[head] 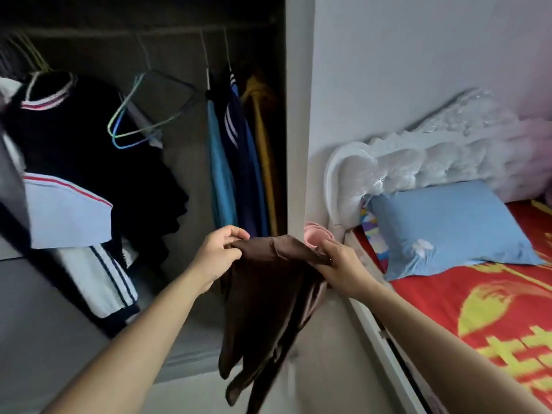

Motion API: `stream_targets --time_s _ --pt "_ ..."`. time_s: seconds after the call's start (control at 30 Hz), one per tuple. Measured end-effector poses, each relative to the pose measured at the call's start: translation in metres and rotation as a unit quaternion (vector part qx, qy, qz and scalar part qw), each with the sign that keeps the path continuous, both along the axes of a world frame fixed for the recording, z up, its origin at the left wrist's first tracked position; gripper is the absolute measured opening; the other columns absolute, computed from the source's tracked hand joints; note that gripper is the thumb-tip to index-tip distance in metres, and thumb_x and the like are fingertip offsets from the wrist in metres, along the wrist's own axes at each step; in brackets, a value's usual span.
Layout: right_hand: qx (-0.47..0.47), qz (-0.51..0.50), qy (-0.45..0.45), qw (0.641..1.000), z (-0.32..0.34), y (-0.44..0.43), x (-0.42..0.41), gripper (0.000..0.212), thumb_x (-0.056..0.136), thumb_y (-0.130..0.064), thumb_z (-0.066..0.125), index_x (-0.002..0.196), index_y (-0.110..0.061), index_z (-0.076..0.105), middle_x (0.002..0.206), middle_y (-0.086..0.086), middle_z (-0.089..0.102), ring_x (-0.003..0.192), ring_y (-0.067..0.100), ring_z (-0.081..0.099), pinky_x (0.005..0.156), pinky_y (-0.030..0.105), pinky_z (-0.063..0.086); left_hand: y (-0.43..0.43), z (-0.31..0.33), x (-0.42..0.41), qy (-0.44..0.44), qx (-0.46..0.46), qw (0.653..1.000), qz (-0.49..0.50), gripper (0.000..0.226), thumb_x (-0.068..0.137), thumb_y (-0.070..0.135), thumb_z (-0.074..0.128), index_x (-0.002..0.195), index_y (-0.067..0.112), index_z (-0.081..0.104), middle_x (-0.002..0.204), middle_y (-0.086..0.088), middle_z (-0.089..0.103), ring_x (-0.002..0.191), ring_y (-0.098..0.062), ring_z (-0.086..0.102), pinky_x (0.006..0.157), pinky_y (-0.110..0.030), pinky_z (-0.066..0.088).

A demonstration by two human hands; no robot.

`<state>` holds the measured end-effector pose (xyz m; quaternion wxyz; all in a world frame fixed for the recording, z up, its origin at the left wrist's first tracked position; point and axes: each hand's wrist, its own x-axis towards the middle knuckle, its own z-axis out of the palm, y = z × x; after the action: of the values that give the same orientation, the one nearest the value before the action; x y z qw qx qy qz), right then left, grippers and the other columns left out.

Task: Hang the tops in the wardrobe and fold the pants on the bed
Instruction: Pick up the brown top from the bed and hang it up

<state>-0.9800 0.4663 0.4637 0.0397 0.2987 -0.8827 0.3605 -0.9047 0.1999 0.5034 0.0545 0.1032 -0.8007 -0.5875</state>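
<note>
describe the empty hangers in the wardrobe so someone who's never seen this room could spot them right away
Look into the open wardrobe left of the bed. Between the black top with the striped collar on the left and the blue garments on the right hang the empty hangers. Unlike their neighbours they carry no clothing: thin bare frames in pale green and blue.

Exposure split: wardrobe (185,162) above the left hand (219,252) is dim, and the black clothes (89,130) there crush to no detail. Wall (403,55) and bed (478,309) beyond the right hand (340,264) are bright and evenly lit, with soft shadows. Small glare spots on the headboard (418,162) plastic. Brown garment (268,294) between the hands is slightly motion-blurred at its lower end. Wide-angle bending tilts verticals toward the frame edges; overall soft.
</note>
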Motion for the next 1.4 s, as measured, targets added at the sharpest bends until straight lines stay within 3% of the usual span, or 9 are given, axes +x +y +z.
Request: stream_targets --time_s 0.17,0.33,0.6,0.7,0.8,1.0,1.13,1.23,1.4 --pt "-0.024 0.036 0.055 0.998 0.024 -0.081 0.011 0.034 0.083 -0.016 0.069 0.071 -0.023 0.039 0.067 -0.010 0.048 0.066 0.005 0.050 0.061 0.022 0.037 -0.049 0.000 0.031 -0.059 -0.002 0.997 -0.043 0.036 0.066 0.013 0.064 0.099 0.025 0.073 0.091 -0.001 0.073 0.087 -0.017 0.067 0.081 -0.029 0.051" --pt "0.057 0.109 -0.050 0.991 0.037 -0.135 0.006 0.030 0.095 -0.034 0.061 0.122 -0.028 0.051 0.095 -0.013 0.063 0.083 0.004 0.060 0.077 0.023 0.049 -0.089 -0.005 0.034 0.049 -0.108 0.991 0.058 0.016 0.083 0.011 0.071 0.084 0.026 0.075 0.077 0.009 0.072 0.074 -0.005 0.064 0.071 -0.024 0.046" --pt "-0.012 0.231 -0.278 0.932 0.034 -0.213 -0.012 0.050 0.098 -0.050 0.050 0.083 -0.006 0.068 0.065 -0.006 0.064 0.060 0.005 0.062 0.056 0.022 0.049 -0.148 0.002 0.023 0.065 -0.139 0.963 0.222 0.016 0.083 0.014 0.069 0.091 0.024 0.077 0.081 0.005 0.074 0.085 -0.013 0.068 0.079 -0.037 0.054" --pt "-0.010 0.250 -0.201 0.947 0.031 -0.243 -0.032 0.046 0.099 -0.047 0.051 0.090 -0.007 0.070 0.082 0.007 0.069 0.075 0.019 0.066 0.074 0.043 0.054 -0.175 0.013 0.013 0.050 -0.155 0.960 0.229 0.021 0.081 0.009 0.069 0.092 0.026 0.077 0.083 0.010 0.074 0.084 -0.004 0.067 0.077 -0.029 0.054" --pt "-0.060 0.228 -0.077 0.969 0.032 -0.271 -0.056 0.023 0.091 -0.037 0.068 0.090 -0.017 0.078 0.084 -0.003 0.069 0.078 0.011 0.066 0.078 0.038 0.053 -0.201 0.023 -0.001 0.031 -0.167 0.963 0.211 0.023 0.082 0.008 0.068 0.094 0.027 0.074 0.086 0.011 0.073 0.086 -0.005 0.066 0.077 -0.026 0.053" --pt "-0.187 0.148 -0.071 0.969 0.046 -0.316 -0.064 0.012 0.069 -0.025 0.090 0.075 -0.024 0.079 0.071 -0.016 0.073 0.069 -0.005 0.068 0.066 0.011 0.049 -0.224 0.011 -0.017 -0.019 -0.011 0.986 0.168 0.028 0.090 0.004 0.052 0.096 0.025 0.069 0.093 0.003 0.073 0.095 -0.014 0.065 0.084 -0.028 0.046" --pt "-0.169 0.140 -0.110 0.969 0.049 -0.342 -0.063 0.018 0.066 -0.026 0.092 0.065 -0.029 0.074 0.062 -0.015 0.069 0.060 -0.005 0.064 0.059 0.012 0.048 -0.243 0.009 -0.025 -0.037 0.160 0.976 0.145 0.026 0.066 0.035 0.064 0.084 0.016 0.064 0.081 0.000 0.068 0.088 -0.021 0.059 0.082 -0.034 0.041" --pt "-0.159 0.147 -0.219 0.951 0.053 -0.360 -0.065 0.010 0.075 -0.026 0.086 0.078 -0.020 0.078 0.071 -0.001 0.073 0.065 0.006 0.067 0.060 0.022 0.057 -0.269 0.012 -0.033 -0.038 0.164 0.972 0.166 0.043 0.065 0.052 0.076 0.094 0.021 0.071 0.096 0.000 0.075 0.097 -0.018 0.068 0.092 -0.032 0.047" --pt "-0.199 0.093 -0.283 0.934 0.058 -0.394 -0.060 0.013 0.090 -0.023 0.072 0.095 -0.012 0.077 0.089 0.007 0.076 0.075 0.009 0.067 0.075 0.025 0.057 -0.322 0.014 -0.036 -0.040 0.110 0.978 0.172 0.018 0.065 0.019 0.066 0.081 0.020 0.059 0.071 0.002 0.056 0.076 -0.019 0.054 0.066 -0.030 0.041"
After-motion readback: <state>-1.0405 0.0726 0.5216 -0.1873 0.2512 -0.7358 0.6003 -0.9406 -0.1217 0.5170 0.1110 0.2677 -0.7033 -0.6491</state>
